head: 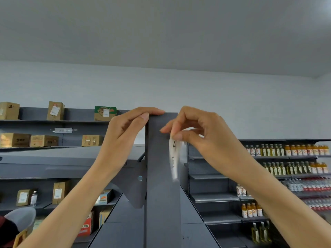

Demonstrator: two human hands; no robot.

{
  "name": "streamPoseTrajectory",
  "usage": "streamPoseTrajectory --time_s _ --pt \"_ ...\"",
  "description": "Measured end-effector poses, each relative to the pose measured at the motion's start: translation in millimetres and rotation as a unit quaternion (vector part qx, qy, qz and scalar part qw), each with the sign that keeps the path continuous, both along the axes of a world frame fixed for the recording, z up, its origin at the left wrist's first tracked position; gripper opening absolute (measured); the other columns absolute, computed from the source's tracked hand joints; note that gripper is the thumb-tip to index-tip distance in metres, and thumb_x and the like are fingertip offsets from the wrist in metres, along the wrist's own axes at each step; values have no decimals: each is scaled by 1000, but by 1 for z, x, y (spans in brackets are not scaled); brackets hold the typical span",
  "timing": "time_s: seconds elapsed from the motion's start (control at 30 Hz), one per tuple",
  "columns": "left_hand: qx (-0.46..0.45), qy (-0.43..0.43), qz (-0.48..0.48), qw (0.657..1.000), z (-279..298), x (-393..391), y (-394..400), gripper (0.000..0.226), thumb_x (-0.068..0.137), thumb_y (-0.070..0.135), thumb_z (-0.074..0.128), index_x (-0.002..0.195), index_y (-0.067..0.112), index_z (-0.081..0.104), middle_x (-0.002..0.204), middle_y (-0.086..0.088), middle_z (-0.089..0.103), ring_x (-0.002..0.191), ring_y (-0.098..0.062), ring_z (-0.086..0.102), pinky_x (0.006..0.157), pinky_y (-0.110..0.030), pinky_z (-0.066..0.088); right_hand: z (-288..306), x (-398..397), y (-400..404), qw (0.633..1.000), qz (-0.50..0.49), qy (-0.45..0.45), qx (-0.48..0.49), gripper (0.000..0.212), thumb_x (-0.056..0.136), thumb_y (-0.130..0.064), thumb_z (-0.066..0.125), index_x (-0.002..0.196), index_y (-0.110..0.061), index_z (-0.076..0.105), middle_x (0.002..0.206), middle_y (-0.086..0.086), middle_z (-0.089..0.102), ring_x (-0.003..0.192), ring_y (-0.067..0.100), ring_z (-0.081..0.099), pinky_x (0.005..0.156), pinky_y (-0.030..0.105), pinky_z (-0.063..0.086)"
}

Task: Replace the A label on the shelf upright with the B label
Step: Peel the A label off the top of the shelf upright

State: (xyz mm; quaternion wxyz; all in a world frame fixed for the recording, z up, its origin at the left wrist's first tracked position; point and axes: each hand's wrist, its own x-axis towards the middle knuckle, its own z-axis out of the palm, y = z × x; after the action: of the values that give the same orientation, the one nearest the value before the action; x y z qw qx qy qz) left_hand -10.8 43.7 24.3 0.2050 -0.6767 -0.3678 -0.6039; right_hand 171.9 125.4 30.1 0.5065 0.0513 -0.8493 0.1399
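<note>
The dark grey shelf upright (162, 176) rises up the middle of the view. My left hand (125, 133) grips its top left corner, fingers over the top edge and thumb on the face. My right hand (195, 133) pinches the top of a white paper label (174, 158) at the upright's right edge. The label hangs down, curled and seen nearly edge-on, with a dark letter that looks like an A near its top. Whether any part of it still sticks to the upright is unclear. No other label is in sight.
Grey store shelves run left and right of the upright. Cardboard boxes (55, 110) stand on the left shelves, bottled drinks (295, 150) on the right ones. A person's head (7, 230) shows at the bottom left corner.
</note>
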Motion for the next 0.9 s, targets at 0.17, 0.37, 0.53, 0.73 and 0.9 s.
streamPoseTrajectory --time_s 0.17,0.37,0.53,0.73,0.9 --pt "6 5 13 1000 -3 3 -1 38 102 9 40 110 33 68 113 19 73 115 -5 64 99 -24 49 12 6 -9 1000 0 15 19 15 92 -2 62 83 -13 62 91 -7 78 88 -1 71 75 17 56" --pt "105 34 98 989 -39 29 -13 24 95 26 50 112 41 58 123 12 57 123 -13 52 101 -31 45 3 4 -4 996 -66 -16 55 19 94 -1 59 88 -18 62 89 -10 72 90 1 66 72 15 52" --pt "104 75 196 972 -71 37 -12 23 91 21 61 103 41 63 107 10 55 108 -6 53 82 -22 49 -3 10 -6 991 -88 -63 82 28 94 2 57 95 -26 61 92 -14 67 93 2 63 78 11 49" --pt "41 -17 158 986 -97 42 -12 19 90 8 67 98 25 71 95 7 69 85 -13 62 69 -16 48 -14 15 -8 988 -76 -119 61 37 93 4 57 112 -28 56 92 -10 69 93 3 64 78 9 47" --pt "22 -136 80 987 -112 49 -19 19 88 13 69 101 27 69 98 12 74 91 -18 70 75 -24 56 -47 17 -8 994 -78 -62 52 47 87 -13 71 118 -38 46 122 -24 55 120 -3 49 92 19 46"
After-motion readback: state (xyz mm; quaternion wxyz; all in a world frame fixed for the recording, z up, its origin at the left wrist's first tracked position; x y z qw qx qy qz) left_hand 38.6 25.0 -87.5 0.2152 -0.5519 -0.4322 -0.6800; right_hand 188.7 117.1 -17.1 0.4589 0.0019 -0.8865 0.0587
